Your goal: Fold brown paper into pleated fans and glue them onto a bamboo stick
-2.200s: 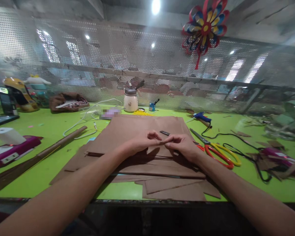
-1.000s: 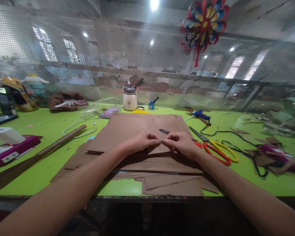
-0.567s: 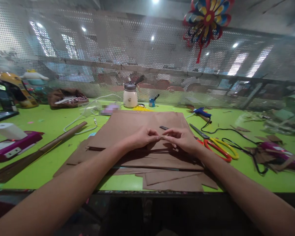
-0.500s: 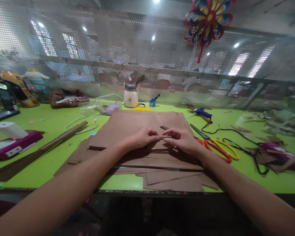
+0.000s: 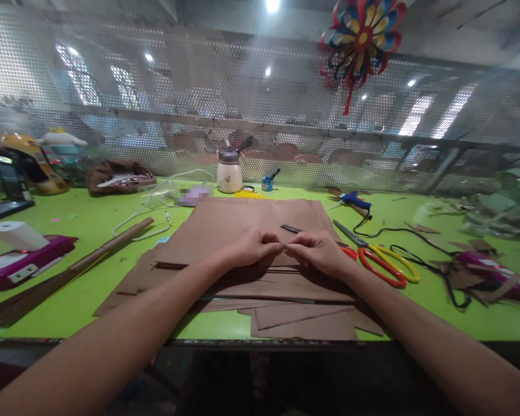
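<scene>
Right between fingers (image 5: 274, 248), brown sliver (image 5: 285, 245).

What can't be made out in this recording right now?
Head view:
Tiny brownish item between bare left hand and right hand: too small, fingertips covering most.
Slim black flat strip: rightward extent hidden by right hand.
Purple plastic power strip: cut off by left edge.

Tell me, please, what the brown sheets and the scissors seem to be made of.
Brown sheets: probably kraft paper or card, from the matte surface and thin stacked edges. Scissors: dull grey blades suggest metal; smooth red and yellow handles, likely plastic.
</scene>
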### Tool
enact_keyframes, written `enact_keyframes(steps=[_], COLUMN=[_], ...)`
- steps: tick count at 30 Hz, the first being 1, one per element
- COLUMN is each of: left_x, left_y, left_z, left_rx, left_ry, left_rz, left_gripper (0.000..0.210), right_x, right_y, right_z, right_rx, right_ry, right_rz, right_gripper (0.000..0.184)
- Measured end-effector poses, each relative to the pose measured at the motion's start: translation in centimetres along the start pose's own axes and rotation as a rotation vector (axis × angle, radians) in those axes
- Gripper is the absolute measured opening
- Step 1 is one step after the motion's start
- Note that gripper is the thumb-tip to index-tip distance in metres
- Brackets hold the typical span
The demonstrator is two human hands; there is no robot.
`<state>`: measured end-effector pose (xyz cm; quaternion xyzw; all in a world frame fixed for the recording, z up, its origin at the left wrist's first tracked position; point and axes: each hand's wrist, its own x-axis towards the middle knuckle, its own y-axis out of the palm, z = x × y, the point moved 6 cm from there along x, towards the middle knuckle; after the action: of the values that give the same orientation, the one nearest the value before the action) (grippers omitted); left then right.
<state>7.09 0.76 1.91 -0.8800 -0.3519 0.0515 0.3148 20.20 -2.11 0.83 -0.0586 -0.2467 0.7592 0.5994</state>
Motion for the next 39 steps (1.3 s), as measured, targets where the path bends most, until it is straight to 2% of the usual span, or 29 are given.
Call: enact_keyframes(steps=[14, 20, 25, 30, 34, 39], left_x=[-0.3, -0.2, -0.2, -0.2, 0.0, 0.0], left_y=[-0.2, -0.5, -0.7, -0.4, -0.6, -0.7], left_z=[-1.0, -0.4, -0.3, -0.2, -0.2, -0.1], left_rx=[0.139, 0.205, 0.255, 0.233, 0.201, 0.105], left_ry=[0.028, 0.064, 0.083, 0.079, 0.068, -0.003], left_rz=[-0.03, -0.044, -0.034, -0.009, 0.009, 0.058], left_gripper=[0.035, 0.034, 0.03, 0.034, 0.034, 0.036], right_x=[0.0, 0.3, 0.5, 0.2, 0.2, 0.4], right_y=[0.0, -0.4, -0.1, 0.2, 0.1, 0.4], right_z=[-0.7, -1.0, -1.1, -0.1, -0.3, -0.6], right_rx=[0.074, 0.089, 0.063, 0.019, -0.006, 0.045], right_ry=[0.034, 0.034, 0.008, -0.065, -0.034, -0.018], right_rz=[0.008, -0.009, 0.051, 0.075, 0.062, 0.108], right_gripper=[0.027, 0.028, 0.031, 0.032, 0.033, 0.031])
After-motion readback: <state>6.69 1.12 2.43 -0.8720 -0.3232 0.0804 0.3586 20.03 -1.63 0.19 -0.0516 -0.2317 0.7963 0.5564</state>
